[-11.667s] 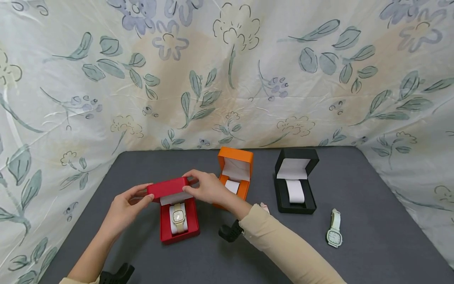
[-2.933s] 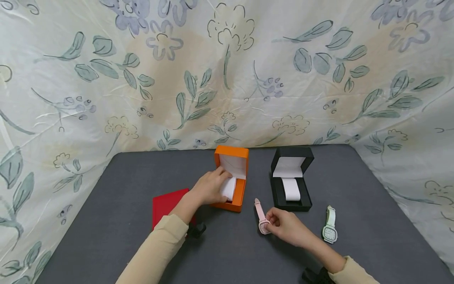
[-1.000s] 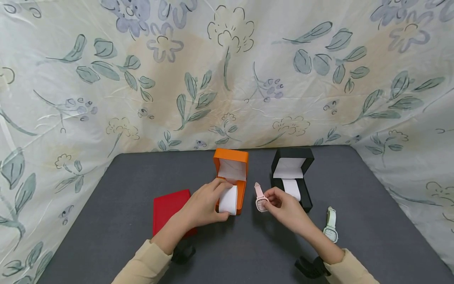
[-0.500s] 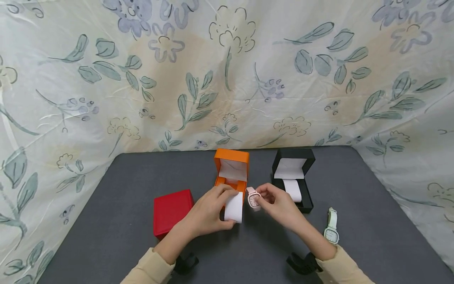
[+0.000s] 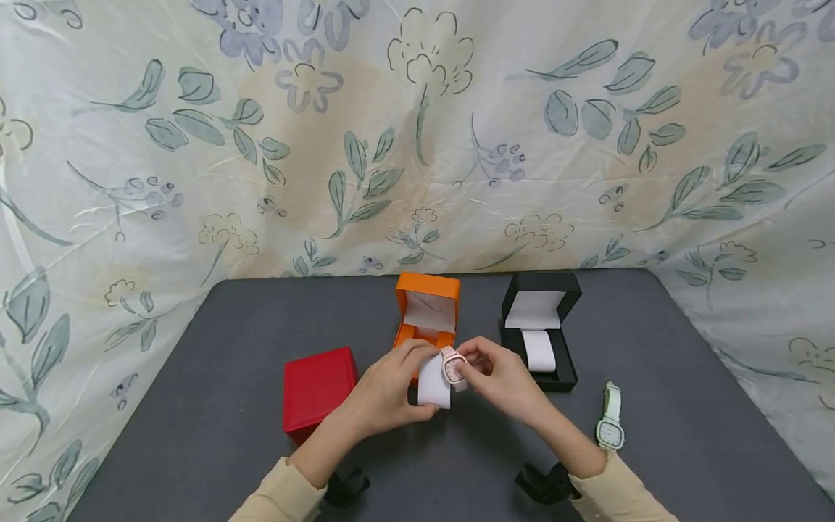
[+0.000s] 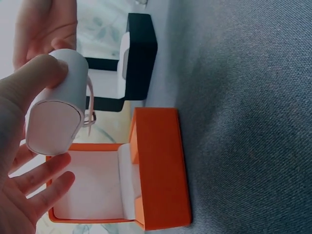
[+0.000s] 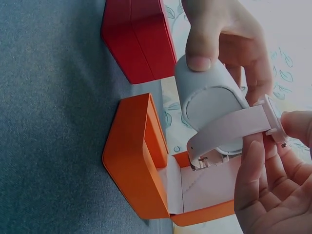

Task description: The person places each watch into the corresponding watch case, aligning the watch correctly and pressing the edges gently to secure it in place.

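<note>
In the head view my left hand (image 5: 381, 391) holds a white watch cushion (image 5: 433, 384) raised in front of the open orange watch box (image 5: 428, 284). Thumb and fingers grip its two sides, as the left wrist view shows. My right hand (image 5: 507, 380) pinches a pink watch (image 5: 451, 367) by its case, right at the cushion's end. In the right wrist view the pink strap (image 7: 231, 127) curves in a loop, buckle at the bottom, overlapping the round end of the cushion. Inside the orange box the slot shows bare.
A closed red box (image 5: 318, 390) stands left of my left hand. The open black box (image 5: 541, 290) with its own white cushion (image 5: 538, 351) is at the back right. A pale green watch (image 5: 610, 424) lies on the grey table (image 5: 691, 406) beyond my right forearm.
The red box, earlier open with a watch inside, is closed. My left hand has lifted the cushion out of the orange box. My right hand has picked up the pink watch and brought it leftward.
</note>
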